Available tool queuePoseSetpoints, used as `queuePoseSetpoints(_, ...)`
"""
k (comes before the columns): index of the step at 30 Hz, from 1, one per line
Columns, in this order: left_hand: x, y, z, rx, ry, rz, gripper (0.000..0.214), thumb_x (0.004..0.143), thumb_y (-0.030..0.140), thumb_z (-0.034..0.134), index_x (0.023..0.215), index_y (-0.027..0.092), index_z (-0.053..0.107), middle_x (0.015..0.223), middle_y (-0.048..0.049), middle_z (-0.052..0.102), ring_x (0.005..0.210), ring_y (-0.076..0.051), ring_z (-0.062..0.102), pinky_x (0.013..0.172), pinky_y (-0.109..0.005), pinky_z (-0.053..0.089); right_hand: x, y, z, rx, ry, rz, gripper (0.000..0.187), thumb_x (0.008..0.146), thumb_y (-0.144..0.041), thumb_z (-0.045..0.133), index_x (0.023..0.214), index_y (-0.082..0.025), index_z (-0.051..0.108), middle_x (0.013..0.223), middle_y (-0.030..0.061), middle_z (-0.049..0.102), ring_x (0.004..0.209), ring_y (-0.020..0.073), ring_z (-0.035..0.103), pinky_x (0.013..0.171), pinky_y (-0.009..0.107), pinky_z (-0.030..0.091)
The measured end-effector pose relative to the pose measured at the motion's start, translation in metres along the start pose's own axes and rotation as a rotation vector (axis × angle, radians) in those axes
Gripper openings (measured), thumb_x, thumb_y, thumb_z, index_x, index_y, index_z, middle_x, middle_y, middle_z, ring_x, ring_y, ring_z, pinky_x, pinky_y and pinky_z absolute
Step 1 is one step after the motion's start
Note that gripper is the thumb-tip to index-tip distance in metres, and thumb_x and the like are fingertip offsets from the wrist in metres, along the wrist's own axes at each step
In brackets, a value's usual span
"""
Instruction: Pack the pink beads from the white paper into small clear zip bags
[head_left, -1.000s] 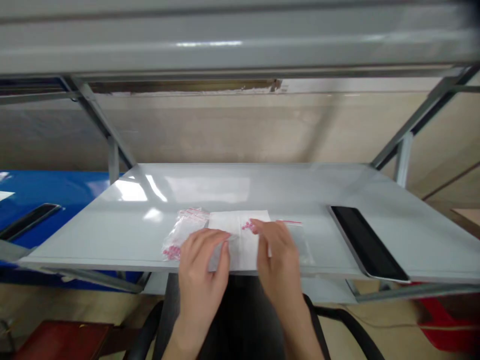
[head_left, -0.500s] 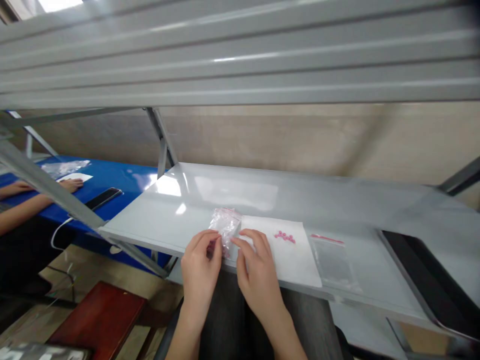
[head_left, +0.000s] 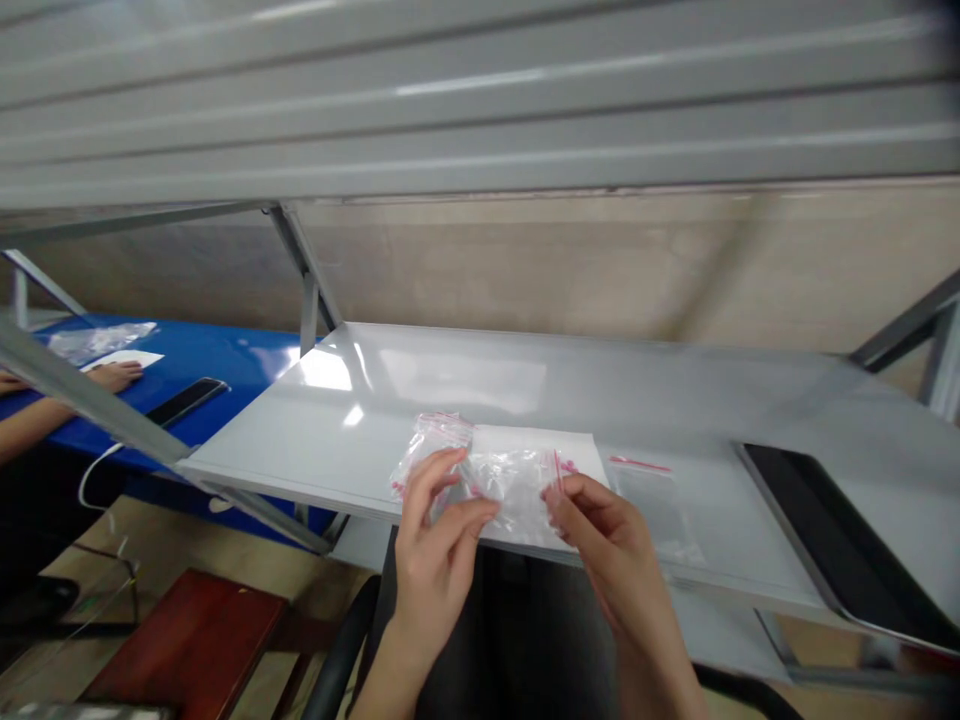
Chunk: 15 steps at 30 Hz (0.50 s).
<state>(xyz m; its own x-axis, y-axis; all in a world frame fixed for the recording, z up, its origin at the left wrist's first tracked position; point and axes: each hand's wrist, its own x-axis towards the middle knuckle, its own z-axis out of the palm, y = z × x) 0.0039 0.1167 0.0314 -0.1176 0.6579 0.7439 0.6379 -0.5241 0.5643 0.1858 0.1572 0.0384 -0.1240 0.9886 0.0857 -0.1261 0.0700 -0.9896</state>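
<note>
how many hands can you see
4: the left hand and right hand holding a clear zip bag, plus a co-worker's hand and other hand at the blue table

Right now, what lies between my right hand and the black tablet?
In the head view, a clear zip bag lies flat between your right hand and the black tablet, on the white shelf.

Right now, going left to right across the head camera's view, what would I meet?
Blue table, left hand, clear plastic bag, right hand, small clear zip bag, black flat panel.
</note>
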Motion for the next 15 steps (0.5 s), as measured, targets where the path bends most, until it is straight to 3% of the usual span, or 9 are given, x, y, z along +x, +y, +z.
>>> queuePoseSetpoints(4,0.001,0.005,0.003,-0.252,-0.110,-0.240,0.015,0.092,0.015,0.065,0.089,0.024,0.077,0.132,-0.0091,0.061,0.105,-0.021,0.070,0.090,-0.034,0.060,-0.001,-0.001,-0.018,-0.003,-0.102,0.056,0.030,0.085,-0.046,0.076,0.075,-0.018,0.075,0.069,0.0027,0.066,0.062,0.0144,0.053,0.058,0.026,0.040)
queuePoseSetpoints(8,0.002,0.005,0.000,-0.447,-0.146,-0.442,0.010,0.092,0.021,0.067,0.096,0.023,0.076,0.137,-0.0114,0.059,0.125,-0.027,0.061,0.089,-0.030,0.060,0.000,0.000,-0.030,0.008,-0.128,0.125,0.029,0.080,-0.048,0.080,0.082,-0.019,0.078,0.071,0.0031,0.068,0.060,0.0135,0.053,0.056,0.025,0.041)
queuePoseSetpoints(10,0.001,0.002,0.000,-0.521,-0.128,-0.503,0.008,0.092,0.022,0.068,0.095,0.022,0.076,0.140,-0.0107,0.058,0.130,-0.027,0.058,0.091,-0.029,0.058,0.000,0.000,-0.034,0.025,-0.113,0.140,0.028,0.077,-0.045,0.083,0.084,-0.019,0.077,0.068,0.0011,0.067,0.058,0.0119,0.052,0.054,0.023,0.040)
queuePoseSetpoints(15,-0.003,-0.005,0.002,-0.648,-0.072,-0.577,0.007,0.091,0.020,0.070,0.086,0.021,0.075,0.129,-0.0080,0.062,0.118,-0.020,0.062,0.088,-0.023,0.054,-0.001,-0.004,-0.035,0.076,-0.156,0.175,0.027,0.077,-0.041,0.085,0.082,-0.019,0.072,0.058,-0.0018,0.063,0.052,0.0092,0.049,0.051,0.020,0.036)
